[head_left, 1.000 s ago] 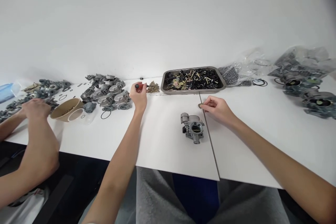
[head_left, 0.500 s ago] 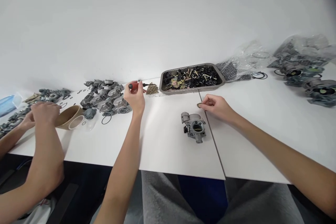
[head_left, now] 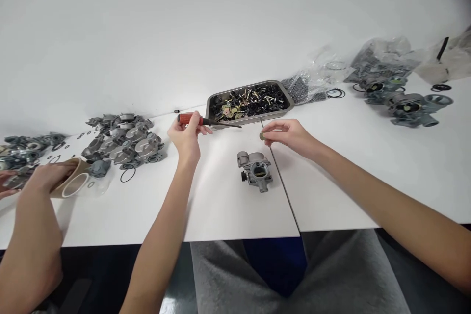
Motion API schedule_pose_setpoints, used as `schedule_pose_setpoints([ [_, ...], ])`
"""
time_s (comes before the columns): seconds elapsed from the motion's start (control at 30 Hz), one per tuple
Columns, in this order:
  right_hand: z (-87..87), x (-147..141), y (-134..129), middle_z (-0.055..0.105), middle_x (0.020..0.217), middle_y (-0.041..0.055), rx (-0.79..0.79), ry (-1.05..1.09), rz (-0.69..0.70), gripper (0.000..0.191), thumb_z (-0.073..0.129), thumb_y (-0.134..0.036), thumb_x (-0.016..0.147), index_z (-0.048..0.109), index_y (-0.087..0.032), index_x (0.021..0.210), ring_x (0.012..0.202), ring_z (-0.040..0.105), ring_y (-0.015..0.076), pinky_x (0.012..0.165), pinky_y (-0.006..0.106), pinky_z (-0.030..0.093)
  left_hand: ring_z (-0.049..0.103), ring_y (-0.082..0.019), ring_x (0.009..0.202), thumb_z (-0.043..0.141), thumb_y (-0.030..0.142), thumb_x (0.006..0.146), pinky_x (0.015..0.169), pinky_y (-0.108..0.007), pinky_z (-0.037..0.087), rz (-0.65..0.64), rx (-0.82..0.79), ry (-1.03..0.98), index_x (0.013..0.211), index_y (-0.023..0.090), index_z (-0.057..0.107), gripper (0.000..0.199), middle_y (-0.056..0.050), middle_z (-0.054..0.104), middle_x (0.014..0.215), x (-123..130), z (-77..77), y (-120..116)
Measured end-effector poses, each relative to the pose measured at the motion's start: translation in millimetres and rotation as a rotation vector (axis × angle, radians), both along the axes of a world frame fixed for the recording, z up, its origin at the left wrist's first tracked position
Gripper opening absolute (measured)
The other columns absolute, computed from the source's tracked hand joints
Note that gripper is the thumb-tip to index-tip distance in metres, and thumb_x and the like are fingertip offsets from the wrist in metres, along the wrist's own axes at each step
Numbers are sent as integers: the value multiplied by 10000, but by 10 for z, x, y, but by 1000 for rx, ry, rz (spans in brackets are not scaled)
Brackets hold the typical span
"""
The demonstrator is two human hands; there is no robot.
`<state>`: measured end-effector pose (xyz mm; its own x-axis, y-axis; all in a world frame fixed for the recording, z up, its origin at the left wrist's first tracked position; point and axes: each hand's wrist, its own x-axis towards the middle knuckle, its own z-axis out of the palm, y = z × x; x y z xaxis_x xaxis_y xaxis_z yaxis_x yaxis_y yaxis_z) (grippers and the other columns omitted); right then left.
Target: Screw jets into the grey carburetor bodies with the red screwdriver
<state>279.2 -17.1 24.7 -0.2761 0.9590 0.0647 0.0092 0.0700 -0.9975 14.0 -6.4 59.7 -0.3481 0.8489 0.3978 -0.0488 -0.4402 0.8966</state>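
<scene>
A red-handled screwdriver [head_left: 190,119] is gripped in my left hand [head_left: 185,136], its dark shaft pointing right, in front of the metal tray. Between the thumb and fingers of my right hand [head_left: 290,136] is a small round brass-coloured disc [head_left: 262,136]. Below and between both hands, a grey metal carburetor [head_left: 256,171] rests on the white table, its round bore facing me. A dark knob sticks out on its left side. Neither hand touches the carburetor.
The metal tray [head_left: 253,120] holds screws and small parts. Several carburetors [head_left: 125,140] are heaped at left, more [head_left: 415,108] at right by plastic bags [head_left: 324,76]. At far left, a co-worker's hand [head_left: 49,174] reaches into a tan bowl [head_left: 79,167]. A seam [head_left: 287,191] divides the tabletop.
The view has shifted to the right. My left hand has swung the screwdriver shaft down and right, and the disc now shows its flat face. The co-worker's hand has moved into the bowl.
</scene>
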Motion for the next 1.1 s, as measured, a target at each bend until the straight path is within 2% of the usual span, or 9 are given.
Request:
schedule_pose_setpoints([
  [0.13, 193, -2, -134, 707, 793, 57, -60, 79, 116, 310, 847, -379, 661, 716, -154, 829, 686, 682, 181, 726, 355, 563, 499, -60, 406, 739, 392, 731, 445, -248, 509, -92, -90, -2, 799, 151, 540, 319, 36, 563, 627, 111, -112, 5],
  [0.2, 294, -9, -224, 707, 782, 50, -51, 12, 187, 272, 834, -355, 680, 739, -158, 842, 660, 660, 161, 700, 338, 549, 503, -60, 407, 751, 384, 723, 446, -241, 510, -109, -116, 11, 796, 151, 542, 322, 44, 549, 607, 137, -131, -1],
  [0.33, 404, -32, -358, 699, 833, 43, 9, -83, 313, 272, 763, -331, 756, 774, -191, 990, 659, 616, 130, 630, 296, 510, 500, -60, 403, 749, 357, 727, 449, -259, 529, -126, -109, 8, 789, 147, 549, 297, 43, 547, 618, 140, -117, -14],
  [0.47, 380, -54, -376, 690, 860, 45, 44, -100, 375, 247, 732, -333, 777, 777, -189, 973, 676, 636, 138, 635, 297, 530, 492, -58, 395, 749, 339, 729, 437, -261, 527, -121, -106, 7, 779, 140, 555, 282, 38, 559, 624, 122, -107, -10],
  [0.6, 356, -69, -367, 732, 841, 53, 22, -149, 363, 243, 777, -320, 721, 770, -176, 917, 735, 681, 175, 715, 325, 567, 489, -52, 406, 758, 361, 725, 451, -262, 541, -126, -99, 14, 777, 144, 554, 303, 39, 561, 626, 113, -119, -7],
  [0.73, 378, -84, -385, 743, 824, 59, 46, -189, 363, 204, 784, -309, 701, 772, -171, 851, 769, 694, 195, 730, 327, 572, 484, -48, 406, 760, 361, 726, 448, -257, 540, -130, -95, 13, 771, 144, 553, 303, 34, 568, 634, 121, -114, -13],
  [0.9, 386, -87, -406, 746, 858, 56, 70, -202, 386, 174, 763, -305, 730, 787, -187, 856, 814, 690, 200, 751, 329, 560, 485, -54, 400, 751, 332, 738, 440, -262, 534, -128, -84, 14, 764, 141, 554, 276, 36, 551, 610, 135, -96, -20],
  [1.1, 412, -123, -445, 733, 793, 47, 56, -237, 444, 262, 772, -302, 726, 765, -181, 958, 754, 668, 183, 712, 332, 525, 486, -52, 401, 748, 326, 736, 436, -257, 533, -126, -86, 26, 753, 143, 553, 268, 32, 560, 618, 140, -107, -24],
])
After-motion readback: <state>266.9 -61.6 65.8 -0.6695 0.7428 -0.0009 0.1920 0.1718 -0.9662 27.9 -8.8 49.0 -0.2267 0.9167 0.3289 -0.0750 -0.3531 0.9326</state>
